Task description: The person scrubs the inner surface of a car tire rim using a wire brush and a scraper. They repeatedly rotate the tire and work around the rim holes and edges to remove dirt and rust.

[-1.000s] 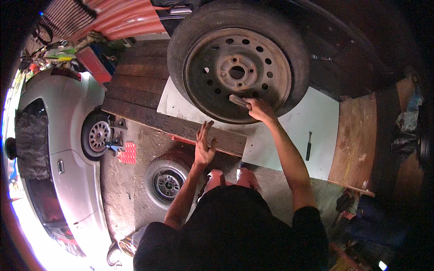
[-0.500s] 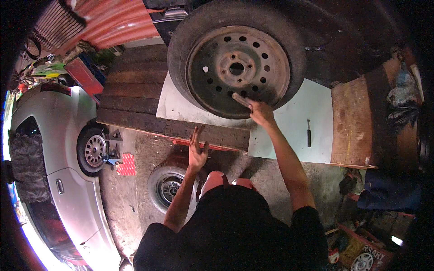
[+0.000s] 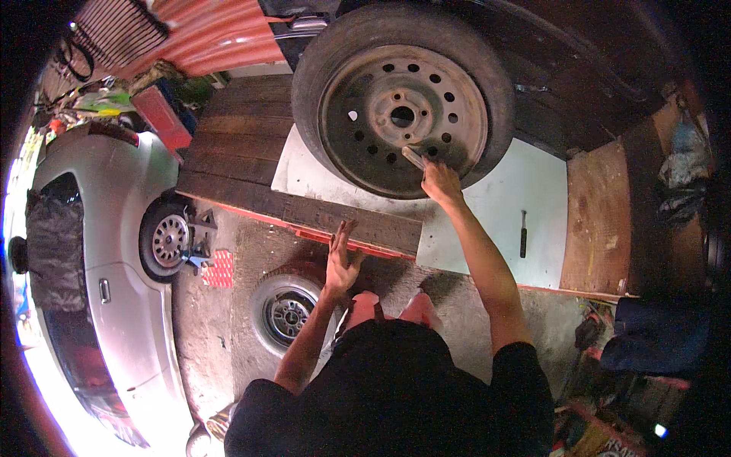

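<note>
Wheel — right hand nearer its rim

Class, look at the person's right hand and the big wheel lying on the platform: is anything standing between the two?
Nothing visible does. The right hand already reaches the wheel, pressing a short metal tool on its steel rim.

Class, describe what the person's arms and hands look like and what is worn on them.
Both arms come up from the lower edge. Short black sleeves end above the elbows, so the forearms are bare. The left hand and right hand are ungloved; no watch, rings or bands can be made out at this size.
</note>
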A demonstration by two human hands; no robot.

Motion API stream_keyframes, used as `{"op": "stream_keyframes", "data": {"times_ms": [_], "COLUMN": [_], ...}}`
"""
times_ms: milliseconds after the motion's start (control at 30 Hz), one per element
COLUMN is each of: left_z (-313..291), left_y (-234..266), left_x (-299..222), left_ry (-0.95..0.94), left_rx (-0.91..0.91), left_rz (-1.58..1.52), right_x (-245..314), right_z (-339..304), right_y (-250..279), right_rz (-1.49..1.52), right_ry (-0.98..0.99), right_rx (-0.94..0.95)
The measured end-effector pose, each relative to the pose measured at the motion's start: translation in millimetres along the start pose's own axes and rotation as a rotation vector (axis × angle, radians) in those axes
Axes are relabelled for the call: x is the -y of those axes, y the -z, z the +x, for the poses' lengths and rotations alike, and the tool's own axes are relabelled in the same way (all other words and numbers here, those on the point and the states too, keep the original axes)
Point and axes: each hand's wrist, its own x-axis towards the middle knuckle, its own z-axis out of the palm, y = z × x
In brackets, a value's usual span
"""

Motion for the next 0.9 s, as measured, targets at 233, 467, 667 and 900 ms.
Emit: {"op": "stream_keyframes", "data": {"times_ms": [233, 467, 667, 900], "left_z": [-13.9, -36.2, -56.0, -48.7], "left_y": [-22.6, -94.5, -129.7, -138.2], "left_x": [-29.9, -73.9, -98.2, -106.5], "left_ry": [0.157, 0.326, 0.409, 0.346], "left_rx": [-0.234, -0.586, -0.713, -0.748], "left_rz": [0.059, -0.11, -0.151, -0.141], "right_x": [-10.8, -1.3, 36.0, 0.1], "right_z": [24.6, 26.2, -6.9, 19.3], "right_y": [-6.5, -19.1, -4.3, -46.7], "right_rz": [0.059, 0.153, 0.589, 0.352], "right_ry": [0.234, 0.254, 0.46, 0.313], "right_rx": [0.014, 0.178, 0.037, 0.238]}}
